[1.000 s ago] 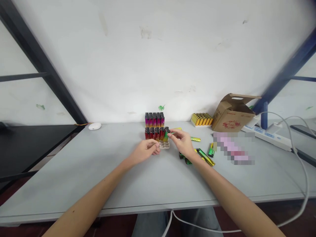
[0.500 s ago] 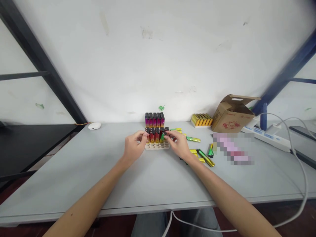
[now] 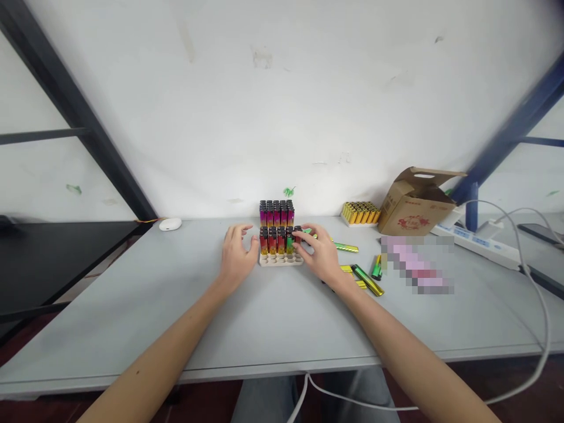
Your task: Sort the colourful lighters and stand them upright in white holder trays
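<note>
Red-and-yellow lighters (image 3: 272,242) with black tops stand upright in rows in a pale tray (image 3: 281,259) with holes; its front holes are bare. A green lighter (image 3: 289,243) stands at the right of the front row. My right hand (image 3: 318,252) is at the tray's right side, its fingers round the top of the green lighter. Just left of the tray, my left hand (image 3: 238,251) has its fingers apart and holds nothing. Purple lighters (image 3: 276,212) stand in a block behind. Green and yellow lighters (image 3: 368,280) lie loose to the right.
Yellow lighters (image 3: 361,212) fill another tray by the wall, beside an open cardboard box (image 3: 414,205). At the right are a power strip (image 3: 480,242) and white cables. A white case (image 3: 170,224) lies at the back left. A pixelated patch covers something pink.
My left hand has drawn back slightly from the tray and its fingers have spread. The green lighter, tilted before, now stands more upright, with my right hand still at it.
</note>
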The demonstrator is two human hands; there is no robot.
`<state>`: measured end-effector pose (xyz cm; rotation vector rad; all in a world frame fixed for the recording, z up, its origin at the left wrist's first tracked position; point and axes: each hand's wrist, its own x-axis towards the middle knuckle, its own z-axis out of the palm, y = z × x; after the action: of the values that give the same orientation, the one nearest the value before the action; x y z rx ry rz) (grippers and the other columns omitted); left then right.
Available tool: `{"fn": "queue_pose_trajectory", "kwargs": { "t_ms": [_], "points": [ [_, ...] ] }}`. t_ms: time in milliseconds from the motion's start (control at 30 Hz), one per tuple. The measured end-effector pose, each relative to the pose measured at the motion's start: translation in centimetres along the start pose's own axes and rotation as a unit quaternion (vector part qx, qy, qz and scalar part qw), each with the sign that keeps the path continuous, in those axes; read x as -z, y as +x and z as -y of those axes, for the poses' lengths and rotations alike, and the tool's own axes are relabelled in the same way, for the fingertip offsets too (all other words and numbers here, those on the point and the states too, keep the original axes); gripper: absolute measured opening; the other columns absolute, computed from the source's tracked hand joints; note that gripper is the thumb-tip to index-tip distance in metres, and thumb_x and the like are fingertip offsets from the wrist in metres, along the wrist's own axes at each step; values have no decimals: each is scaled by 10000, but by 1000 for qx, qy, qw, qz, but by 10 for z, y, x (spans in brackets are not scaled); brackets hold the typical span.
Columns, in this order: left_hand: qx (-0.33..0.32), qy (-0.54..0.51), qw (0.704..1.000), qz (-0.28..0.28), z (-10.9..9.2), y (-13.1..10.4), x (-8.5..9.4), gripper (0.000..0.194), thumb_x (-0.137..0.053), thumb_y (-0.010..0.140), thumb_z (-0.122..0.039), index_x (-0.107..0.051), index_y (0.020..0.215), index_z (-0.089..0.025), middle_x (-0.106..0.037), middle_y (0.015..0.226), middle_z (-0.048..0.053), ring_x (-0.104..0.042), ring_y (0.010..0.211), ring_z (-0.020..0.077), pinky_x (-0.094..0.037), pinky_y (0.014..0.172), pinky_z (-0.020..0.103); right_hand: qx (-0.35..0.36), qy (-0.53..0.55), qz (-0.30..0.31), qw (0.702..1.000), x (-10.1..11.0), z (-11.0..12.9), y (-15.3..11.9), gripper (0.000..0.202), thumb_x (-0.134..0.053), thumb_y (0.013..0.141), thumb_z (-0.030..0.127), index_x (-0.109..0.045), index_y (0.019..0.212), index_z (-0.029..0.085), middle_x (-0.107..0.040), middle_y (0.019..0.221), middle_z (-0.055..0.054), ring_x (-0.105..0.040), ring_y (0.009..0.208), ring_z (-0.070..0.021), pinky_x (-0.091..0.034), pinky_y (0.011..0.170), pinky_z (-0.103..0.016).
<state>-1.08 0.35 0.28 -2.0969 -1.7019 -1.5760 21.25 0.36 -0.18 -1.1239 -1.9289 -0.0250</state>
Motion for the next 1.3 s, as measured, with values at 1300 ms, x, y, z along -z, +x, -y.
{"fn": "queue_pose_trajectory", "kwargs": {
  "t_ms": [1300],
  "points": [
    [44,15,976,213,9,-5,-3,448,-328,963,-476,-442,1305,-210,-480,1305,133,-417,1290,267,-324,1089,464,-133,168,15,977,22,-64,8,337,-581,855,415,-568,1118,204,-653,1001,-74,-597,873,-209,-481,773,-359]
  ]
}}
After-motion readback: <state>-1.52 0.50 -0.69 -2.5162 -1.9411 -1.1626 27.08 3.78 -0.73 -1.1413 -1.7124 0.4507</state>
